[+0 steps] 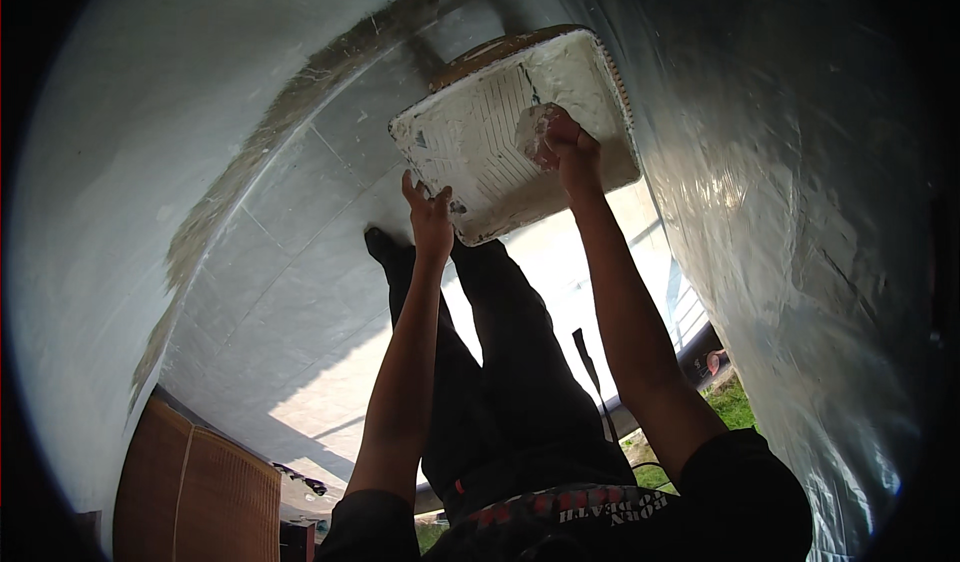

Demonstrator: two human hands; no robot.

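Pale smeared lump (534, 134) is over the white-caked tray (455, 134), by its ribs (498, 172); your right hand (572, 144) pinches it. Your left hand (430, 216), fingers spread, is at the tray's left rim, contact unclear. Lump's likely light but slick: grip its edge firmly.

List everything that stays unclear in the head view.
All in the head view:
Pale lump: partly covered by the right hand; its kind is unclear.
Brown thing: mostly hidden behind the tray.
Left hand: too small to tell if it grips the tray's rim.
Right foot: hidden by the tray.
Brown panel: cut off by the lower edge.
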